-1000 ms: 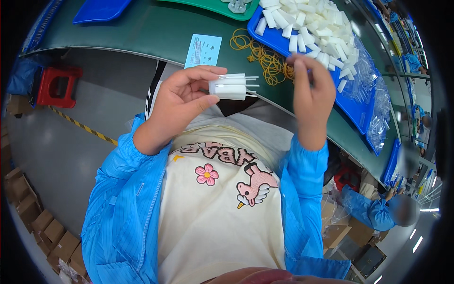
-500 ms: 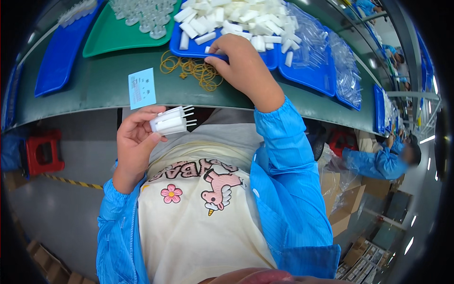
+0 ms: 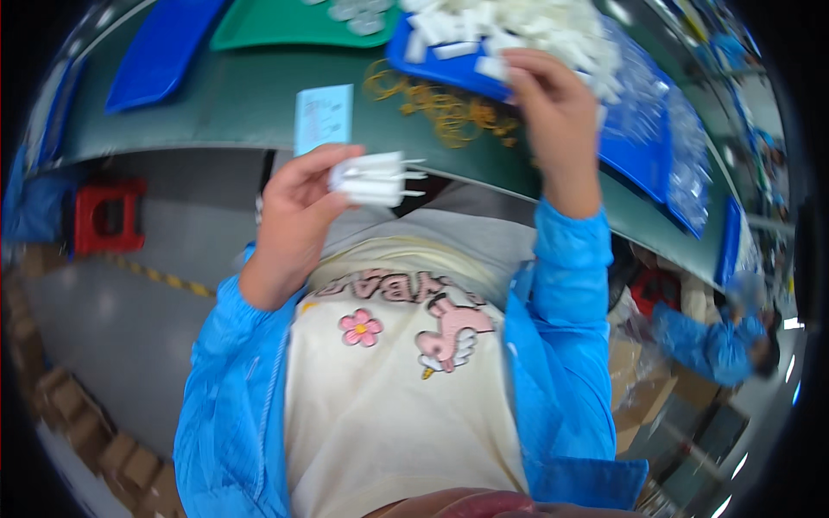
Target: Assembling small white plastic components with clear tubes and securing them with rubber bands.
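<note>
The left hand (image 3: 298, 200) clamps a white, ridged cylinder with thin prongs (image 3: 377, 180) above the lap, fingers partly hiding it. The right hand (image 3: 560, 116), blurred, reaches white oblong blocks (image 3: 490, 68) at a blue plastic tray (image 3: 432, 71); whether its fingers grip one cannot be told.

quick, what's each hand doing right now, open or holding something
Left hand: closed, holding a white bundle.
Right hand: at a white block, blurred; grip cannot be told.

A light-blue card (image 3: 324, 129) bears print (image 3: 323, 112) (seemingly too blurred to read), a cream shirt (image 3: 397, 414) pink lettering (image 3: 389, 287).
</note>
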A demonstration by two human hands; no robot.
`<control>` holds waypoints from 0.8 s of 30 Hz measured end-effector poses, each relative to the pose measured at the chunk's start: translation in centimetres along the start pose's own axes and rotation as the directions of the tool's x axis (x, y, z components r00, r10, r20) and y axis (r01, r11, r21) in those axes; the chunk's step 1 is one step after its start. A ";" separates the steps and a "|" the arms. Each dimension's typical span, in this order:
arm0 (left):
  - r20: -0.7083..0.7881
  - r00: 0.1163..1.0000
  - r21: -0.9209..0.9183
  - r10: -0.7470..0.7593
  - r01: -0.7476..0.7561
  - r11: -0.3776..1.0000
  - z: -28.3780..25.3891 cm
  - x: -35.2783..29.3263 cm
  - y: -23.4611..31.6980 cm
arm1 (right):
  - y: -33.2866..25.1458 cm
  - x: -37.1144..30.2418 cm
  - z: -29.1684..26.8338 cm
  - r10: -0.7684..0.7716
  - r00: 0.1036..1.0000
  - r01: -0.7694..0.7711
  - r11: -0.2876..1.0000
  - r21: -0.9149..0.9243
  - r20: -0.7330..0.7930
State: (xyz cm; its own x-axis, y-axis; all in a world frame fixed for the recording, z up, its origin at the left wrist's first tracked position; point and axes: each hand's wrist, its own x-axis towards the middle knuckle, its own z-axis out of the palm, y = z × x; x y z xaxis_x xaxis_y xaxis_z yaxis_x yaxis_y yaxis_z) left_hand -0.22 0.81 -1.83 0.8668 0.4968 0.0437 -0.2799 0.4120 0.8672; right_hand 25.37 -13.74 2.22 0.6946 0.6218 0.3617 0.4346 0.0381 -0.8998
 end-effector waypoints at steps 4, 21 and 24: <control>0.018 0.999 -0.027 -0.030 0.031 0.999 0.3 0.1 0.3 | -0.9 -2.5 0.3 0.160 0.985 -0.127 0.933 0.336 -0.072; 0.131 0.990 0.026 0.050 -0.054 0.998 0.6 0.3 -0.7 | -2.2 -9.2 4.0 0.293 0.953 -0.284 0.779 0.560 0.074; 0.081 0.996 -0.021 0.037 -0.036 0.999 0.4 0.2 -1.1 | -2.0 -9.0 4.2 0.336 0.937 -0.321 0.730 0.603 0.091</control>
State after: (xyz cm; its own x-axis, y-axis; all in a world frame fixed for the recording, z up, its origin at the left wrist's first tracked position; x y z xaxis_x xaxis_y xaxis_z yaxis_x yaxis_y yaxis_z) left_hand 0.45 0.11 -2.57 0.8861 0.4487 0.1160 -0.3195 0.4099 0.8543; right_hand 15.80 -16.11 -0.27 0.7453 0.6666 0.0142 -0.2509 0.3002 -0.9203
